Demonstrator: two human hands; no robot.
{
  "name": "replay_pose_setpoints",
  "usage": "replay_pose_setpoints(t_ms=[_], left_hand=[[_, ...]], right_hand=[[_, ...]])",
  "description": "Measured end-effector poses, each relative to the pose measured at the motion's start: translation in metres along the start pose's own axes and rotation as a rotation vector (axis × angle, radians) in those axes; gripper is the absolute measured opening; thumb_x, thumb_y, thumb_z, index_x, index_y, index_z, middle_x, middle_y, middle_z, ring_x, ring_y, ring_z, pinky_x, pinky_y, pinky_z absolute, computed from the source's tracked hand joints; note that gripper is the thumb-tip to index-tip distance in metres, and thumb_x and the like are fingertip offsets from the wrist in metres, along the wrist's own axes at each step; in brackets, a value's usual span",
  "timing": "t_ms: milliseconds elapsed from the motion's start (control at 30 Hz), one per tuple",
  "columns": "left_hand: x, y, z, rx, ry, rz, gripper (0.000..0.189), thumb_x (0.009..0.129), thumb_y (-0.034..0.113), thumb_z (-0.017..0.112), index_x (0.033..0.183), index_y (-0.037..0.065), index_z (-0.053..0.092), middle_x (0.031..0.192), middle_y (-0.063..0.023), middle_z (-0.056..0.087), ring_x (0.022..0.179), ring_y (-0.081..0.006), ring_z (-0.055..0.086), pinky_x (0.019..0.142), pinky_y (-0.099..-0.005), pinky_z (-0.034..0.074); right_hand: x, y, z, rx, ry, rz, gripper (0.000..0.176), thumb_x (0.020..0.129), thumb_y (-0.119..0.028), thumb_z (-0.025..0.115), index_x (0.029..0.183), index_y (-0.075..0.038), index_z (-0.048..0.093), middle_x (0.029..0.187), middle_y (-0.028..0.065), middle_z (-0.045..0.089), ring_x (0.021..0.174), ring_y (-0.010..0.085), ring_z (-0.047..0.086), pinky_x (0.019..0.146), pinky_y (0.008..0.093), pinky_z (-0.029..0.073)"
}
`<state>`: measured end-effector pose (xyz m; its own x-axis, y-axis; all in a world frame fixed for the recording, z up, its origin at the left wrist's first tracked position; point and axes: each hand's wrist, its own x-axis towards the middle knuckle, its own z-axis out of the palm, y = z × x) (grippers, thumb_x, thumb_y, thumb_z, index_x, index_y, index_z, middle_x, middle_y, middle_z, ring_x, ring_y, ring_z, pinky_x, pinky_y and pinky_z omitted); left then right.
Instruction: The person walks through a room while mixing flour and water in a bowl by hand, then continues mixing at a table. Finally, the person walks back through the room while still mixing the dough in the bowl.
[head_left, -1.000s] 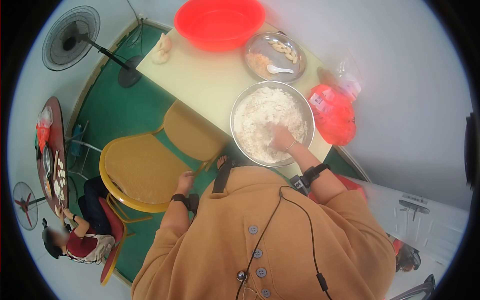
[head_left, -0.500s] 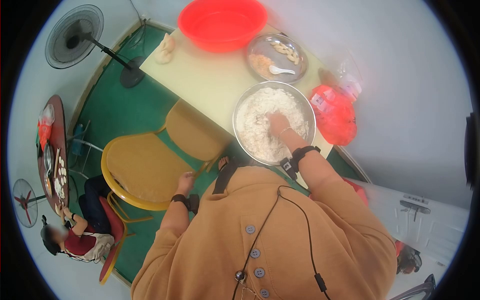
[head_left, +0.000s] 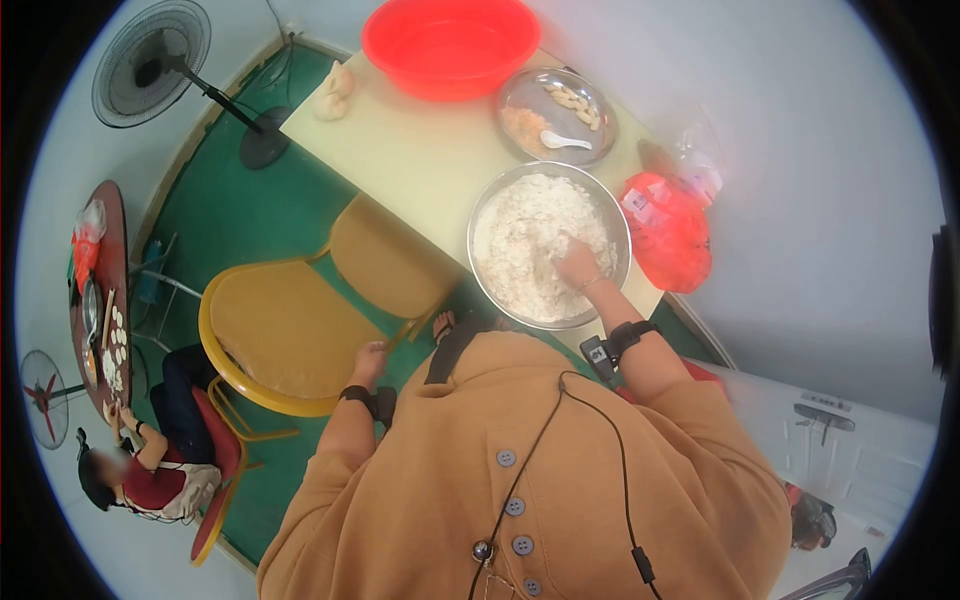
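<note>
A round metal bowl [head_left: 478,272] of white, clumpy flour [head_left: 520,235] stands at the near right end of the pale table. In its right half is my right hand [head_left: 580,265], fingers bent down into the flour, their tips hidden. Away from the table, beside the yellow chair, my left hand [head_left: 369,362] hangs loosely curled with nothing visible in it. Behind the bowl lies a metal tray [head_left: 540,90] with an orange crumbly heap, pale finger-shaped pieces and a white spoon [head_left: 566,141].
A red basin [head_left: 450,50] and a pale dough lump [head_left: 334,92] are at the table's far side. Red bags [head_left: 668,235] lie on the right. Chairs [head_left: 280,330] and a fan [head_left: 262,138] stand left. Another person [head_left: 160,480] sits at a round table [head_left: 112,250].
My right hand has moved right and slightly toward me within the flour. My left hand has hardly moved.
</note>
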<state>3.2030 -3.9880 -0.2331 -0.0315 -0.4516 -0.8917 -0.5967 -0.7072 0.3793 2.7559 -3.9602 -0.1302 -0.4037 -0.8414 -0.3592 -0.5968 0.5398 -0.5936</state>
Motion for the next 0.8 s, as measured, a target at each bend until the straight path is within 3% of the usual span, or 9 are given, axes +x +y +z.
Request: replay_pose_setpoints(t_ms=[200,267,300,367,400,467,500,533,800], left_hand=[[0.007,0.006,0.000,0.025,0.006,-0.008,0.043,0.077,0.011,0.054,0.120,0.007,0.049,0.099,-0.0072,0.056,0.088,-0.0203,0.054,0.074,-0.0343,0.046],[0.008,0.006,0.000,0.027,0.003,-0.004,0.043,0.077,0.012,0.054,0.119,0.007,0.049,0.098,-0.0069,0.056,0.087,-0.0200,0.055,0.073,-0.0340,0.046],[0.008,0.006,0.000,0.032,0.009,-0.003,0.042,0.077,0.012,0.054,0.119,0.007,0.049,0.098,-0.0066,0.056,0.087,-0.0196,0.055,0.073,-0.0336,0.047],[0.017,0.007,0.001,0.034,0.020,-0.005,0.042,0.077,0.012,0.054,0.119,0.007,0.050,0.098,-0.0064,0.056,0.086,-0.0192,0.055,0.072,-0.0332,0.047],[0.017,0.006,0.001,0.030,0.020,-0.004,0.042,0.077,0.012,0.054,0.118,0.007,0.050,0.098,-0.0063,0.056,0.086,-0.0193,0.055,0.072,-0.0330,0.047],[0.016,0.002,0.000,0.028,0.021,-0.007,0.042,0.077,0.012,0.054,0.118,0.007,0.050,0.098,-0.0062,0.056,0.086,-0.0193,0.055,0.072,-0.0328,0.047],[0.016,0.001,0.001,0.019,0.022,-0.008,0.042,0.077,0.012,0.054,0.118,0.007,0.050,0.098,-0.0060,0.056,0.086,-0.0194,0.055,0.072,-0.0328,0.047],[0.016,0.002,0.002,0.011,0.023,-0.009,0.042,0.077,0.012,0.054,0.118,0.007,0.050,0.098,-0.0058,0.056,0.086,-0.0194,0.055,0.072,-0.0329,0.047],[0.036,-0.006,0.004,-0.034,0.036,0.006,0.043,0.077,0.013,0.055,0.119,0.007,0.049,0.099,-0.0053,0.056,0.088,-0.0191,0.055,0.072,-0.0328,0.047]], right_hand=[[0.022,0.017,0.027,-0.090,0.128,-0.286,0.054,0.065,-0.004,0.060,0.117,0.002,0.050,0.099,0.0243,0.059,0.094,0.0346,0.057,0.086,0.0356,0.045],[0.024,0.004,0.029,-0.106,-0.120,-0.270,0.055,0.063,-0.007,0.063,0.116,0.003,0.050,0.102,0.0234,0.058,0.096,0.0334,0.056,0.085,0.0366,0.045],[0.020,-0.007,0.029,-0.105,-0.119,-0.270,0.055,0.063,-0.007,0.063,0.116,0.003,0.050,0.102,0.0234,0.058,0.096,0.0334,0.056,0.085,0.0366,0.045],[0.020,-0.029,0.036,-0.288,-0.161,-0.559,0.058,0.062,-0.012,0.067,0.116,-0.003,0.050,0.102,0.0206,0.058,0.097,0.0322,0.056,0.083,0.0387,0.046],[0.021,-0.041,0.040,-0.286,-0.162,-0.561,0.058,0.062,-0.012,0.067,0.116,-0.003,0.050,0.102,0.0206,0.058,0.097,0.0322,0.056,0.083,0.0387,0.046],[0.020,-0.062,0.049,-0.463,-0.384,-0.382,0.060,0.062,-0.017,0.070,0.117,-0.010,0.049,0.101,0.0185,0.058,0.096,0.0320,0.056,0.081,0.0402,0.047],[0.020,-0.071,0.054,-0.474,-0.399,-0.335,0.057,0.064,-0.018,0.069,0.117,-0.018,0.049,0.101,0.0168,0.057,0.096,0.0332,0.056,0.080,0.0449,0.046],[0.025,-0.067,0.063,-0.472,-0.401,-0.335,0.057,0.064,-0.018,0.069,0.117,-0.018,0.049,0.101,0.0168,0.057,0.096,0.0332,0.056,0.080,0.0449,0.046],[0.079,-0.034,0.092,-0.715,-0.145,-0.164,0.028,0.078,-0.016,0.054,0.106,-0.018,0.059,0.120,0.0156,0.050,0.099,0.0323,0.056,0.079,0.0539,0.044]])
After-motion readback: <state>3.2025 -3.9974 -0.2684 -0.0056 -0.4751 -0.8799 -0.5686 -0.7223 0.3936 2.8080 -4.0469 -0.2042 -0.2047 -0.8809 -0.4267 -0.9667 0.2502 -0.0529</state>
